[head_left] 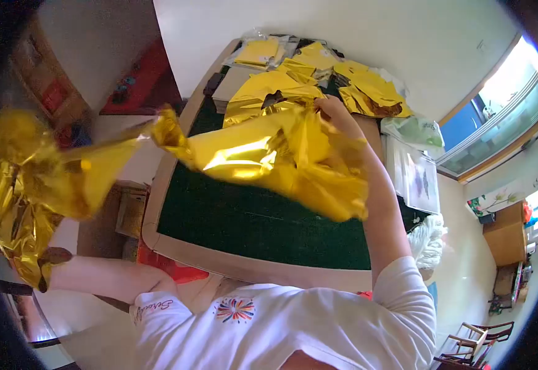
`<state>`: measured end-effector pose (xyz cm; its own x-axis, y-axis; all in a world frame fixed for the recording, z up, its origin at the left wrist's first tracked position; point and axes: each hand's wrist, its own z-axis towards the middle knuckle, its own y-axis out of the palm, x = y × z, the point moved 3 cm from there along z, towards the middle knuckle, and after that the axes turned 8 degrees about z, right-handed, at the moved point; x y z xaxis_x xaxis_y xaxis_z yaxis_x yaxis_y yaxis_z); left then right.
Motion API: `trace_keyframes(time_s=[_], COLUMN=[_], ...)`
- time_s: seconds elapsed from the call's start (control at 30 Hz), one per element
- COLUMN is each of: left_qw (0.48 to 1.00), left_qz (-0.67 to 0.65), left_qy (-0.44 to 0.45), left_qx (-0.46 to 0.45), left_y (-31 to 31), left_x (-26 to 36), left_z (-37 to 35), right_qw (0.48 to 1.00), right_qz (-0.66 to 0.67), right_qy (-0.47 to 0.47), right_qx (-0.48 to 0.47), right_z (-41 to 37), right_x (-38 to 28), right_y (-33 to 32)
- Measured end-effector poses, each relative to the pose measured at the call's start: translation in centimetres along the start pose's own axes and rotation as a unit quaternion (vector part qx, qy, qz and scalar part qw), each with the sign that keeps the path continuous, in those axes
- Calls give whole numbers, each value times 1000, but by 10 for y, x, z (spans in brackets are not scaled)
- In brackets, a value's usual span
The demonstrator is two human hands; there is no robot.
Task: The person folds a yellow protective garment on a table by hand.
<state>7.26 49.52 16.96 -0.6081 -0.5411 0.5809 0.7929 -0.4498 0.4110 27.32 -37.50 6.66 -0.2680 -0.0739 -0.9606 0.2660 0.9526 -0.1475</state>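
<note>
A long, crinkled sheet of shiny gold foil [238, 151] stretches across the view, twisted narrow near its middle. My right hand [332, 112] is closed on its upper edge above the table. Far out to the left, my left hand [58, 256] is largely covered by the foil's bunched, blurred end, which it appears to grip; its fingers are hidden. Just beyond my right hand lie more gold sheets [371, 86], some creased and overlapping.
The table [238, 219] has a dark green top and pale rim. Stacked yellow sheets in clear plastic [260, 52] sit at its far end. A green-white plastic bag [414, 132], a clear-covered stack [412, 176] and a white bundle [427, 243] line the right side. Red plastic [176, 268] is below the near-left corner.
</note>
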Motion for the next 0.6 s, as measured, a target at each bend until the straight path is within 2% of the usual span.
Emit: trace_keyframes(time_s=[0.07,0.13,0.17,0.23,0.27,0.37,0.4,0.47,0.5,0.53,0.57,0.6], left_qw=[1000,999,999,999,999,994,992,979,970,960,960,946], left_qz=[6,3,4,-8,-14,-31,-35,-94,-113,-132,-130,-151], left_qy=[17,29,31,41,49,73,79,-167,-203,-238,-239,-282], left_qx=[21,25,22,5,-8,-72,-95,-67,-68,-68,-69,-59], left_y=[8,32,41,70,85,125,135,162,166,171,176,181], left_x=[17,38,47,67,75,104,114,145,146,148,150,152], left_z=[0,-9,-20,-47,-63,-112,-125,-144,-146,-148,-147,-149], right_qw=[998,991,992,996,996,953,897,936,946,870,781,783], right_qz=[51,32,32,-86,-87,-193,-268,-98,-266,-229,-413,-415], right_qy=[21,-18,-14,-17,-17,-210,-311,-339,-137,-314,-316,-303], right_qx=[-8,127,124,29,25,99,163,-18,-123,-303,-347,-351], right_z=[-11,-29,-36,-44,-46,-62,-74,-148,-226,-236,-275,-294], right_x=[-6,-15,-17,-21,-19,-15,-16,-22,-57,-6,10,31], right_y=[8,17,17,17,17,13,13,33,67,76,85,86])
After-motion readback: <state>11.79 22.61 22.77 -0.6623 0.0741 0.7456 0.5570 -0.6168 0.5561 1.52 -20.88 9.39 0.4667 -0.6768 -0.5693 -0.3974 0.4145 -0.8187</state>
